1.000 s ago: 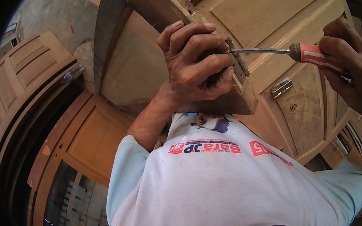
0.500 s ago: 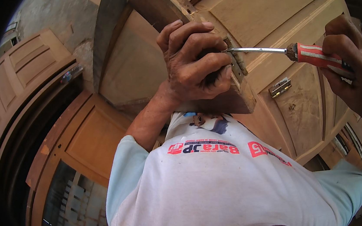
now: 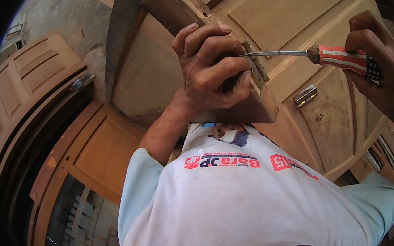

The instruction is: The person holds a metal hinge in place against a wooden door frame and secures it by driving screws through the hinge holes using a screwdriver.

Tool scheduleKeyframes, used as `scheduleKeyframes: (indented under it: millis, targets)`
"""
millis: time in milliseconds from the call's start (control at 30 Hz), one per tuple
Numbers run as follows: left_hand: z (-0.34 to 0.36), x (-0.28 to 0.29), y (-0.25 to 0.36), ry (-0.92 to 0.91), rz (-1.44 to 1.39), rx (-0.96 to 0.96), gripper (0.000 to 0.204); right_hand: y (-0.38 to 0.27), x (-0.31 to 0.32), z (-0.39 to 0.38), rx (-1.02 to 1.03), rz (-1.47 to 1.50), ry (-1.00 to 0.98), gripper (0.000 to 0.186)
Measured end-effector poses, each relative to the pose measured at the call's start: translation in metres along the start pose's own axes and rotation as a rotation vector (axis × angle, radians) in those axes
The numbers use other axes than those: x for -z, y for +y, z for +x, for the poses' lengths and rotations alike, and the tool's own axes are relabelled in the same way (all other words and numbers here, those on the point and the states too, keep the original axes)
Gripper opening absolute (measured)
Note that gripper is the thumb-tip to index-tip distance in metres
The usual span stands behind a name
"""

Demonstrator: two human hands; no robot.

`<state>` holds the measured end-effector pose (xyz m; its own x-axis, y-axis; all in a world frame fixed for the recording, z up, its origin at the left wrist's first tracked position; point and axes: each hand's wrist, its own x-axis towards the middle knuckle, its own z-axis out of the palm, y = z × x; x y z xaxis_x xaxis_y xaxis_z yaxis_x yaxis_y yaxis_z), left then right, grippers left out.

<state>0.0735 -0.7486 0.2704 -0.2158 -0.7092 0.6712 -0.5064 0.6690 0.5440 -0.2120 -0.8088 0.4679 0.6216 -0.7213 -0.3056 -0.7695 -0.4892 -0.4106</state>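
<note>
My left hand (image 3: 211,69) is curled over the edge of an upright wooden piece (image 3: 264,104), its fingers beside a hinge (image 3: 256,67) mounted on that edge. My right hand (image 3: 376,63) is closed round the red, white-striped handle of a screwdriver (image 3: 335,57), whose dark part with white stars shows near my fingers. The steel shaft runs leftward to the hinge by my left fingers; the exact tip and any screw under it are too small to make out. A second, loose hinge (image 3: 305,94) lies on the panelled door below, with small screws (image 3: 319,117) near it.
A large panelled wooden door (image 3: 290,9) lies beneath the work at right. At the left, more doors (image 3: 27,82) lie stacked, and a door with a glazed section (image 3: 96,156) is lower down. Grey concrete floor (image 3: 63,17) shows at the upper left. My shirt fills the lower middle.
My right hand has shifted a little upward and the screwdriver handle has turned, showing more of its starred part. My left hand stays almost where it was on the wooden edge.
</note>
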Motion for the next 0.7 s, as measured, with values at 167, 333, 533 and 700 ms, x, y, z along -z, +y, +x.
scheduleKeyframes:
  millis: [167, 333, 533, 700]
  targets:
    - [0.002, 0.0, 0.004, 0.0, -0.007, 0.025, 0.016, 0.0, 0.001, 0.001, 0.029, -0.002, 0.001, 0.033]
    - [0.001, -0.003, 0.008, -0.011, -0.022, 0.039, 0.013, 0.023, 0.004, 0.025, -0.032, 0.006, 0.043, 0.033]
    - [-0.009, 0.002, 0.003, -0.022, -0.055, 0.094, 0.012, 0.013, 0.007, 0.032, 0.215, -0.068, 0.087, 0.033]
    - [0.014, 0.008, 0.017, 0.011, -0.065, 0.039, 0.015, 0.012, 0.034, 0.014, 0.194, -0.108, -0.022, 0.032]
